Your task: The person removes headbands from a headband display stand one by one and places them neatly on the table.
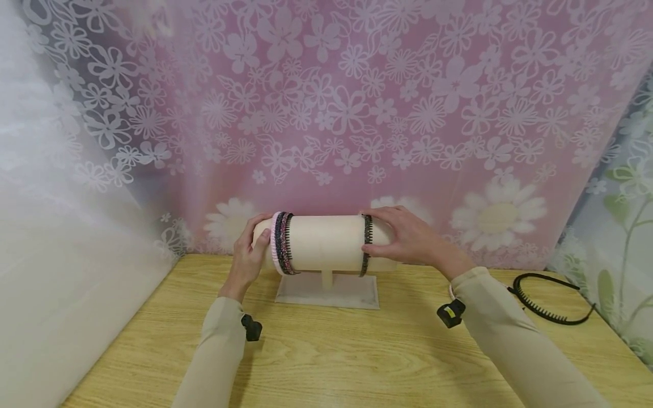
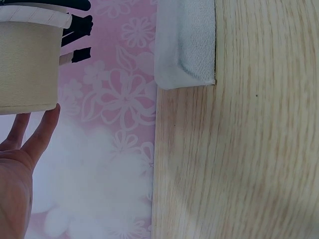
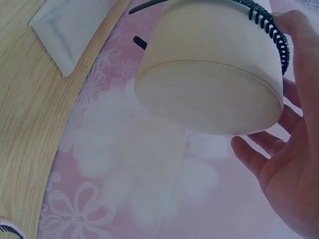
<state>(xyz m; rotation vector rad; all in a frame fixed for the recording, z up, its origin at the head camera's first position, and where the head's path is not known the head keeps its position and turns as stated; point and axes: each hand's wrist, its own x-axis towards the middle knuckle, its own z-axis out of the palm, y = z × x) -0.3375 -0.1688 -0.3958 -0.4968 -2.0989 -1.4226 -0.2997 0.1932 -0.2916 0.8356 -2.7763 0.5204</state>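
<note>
A cream cylindrical headband stand [image 1: 326,243] lies crosswise above its pale flat base [image 1: 326,292]. My left hand [image 1: 248,252] grips the cylinder's left end, thumb in front and fingers over the top. Beside those fingers sit a pale pink headband [image 1: 277,243] and dark, glittery toothed headbands [image 1: 285,243]. In the left wrist view, black band tips [image 2: 81,55] stick out past the cylinder. Near the right end, my right hand [image 1: 403,235] holds a black toothed headband [image 1: 366,245] between thumb and fingers. That beaded band [image 3: 271,30] curves round the cylinder in the right wrist view.
Wood-grain table [image 1: 326,362] runs under everything. A black toothed headband [image 1: 548,317] lies at its right side. A pale pink band [image 3: 11,228] shows at the right wrist view's lower corner. Behind the stand hangs a pink flowered curtain [image 1: 326,170].
</note>
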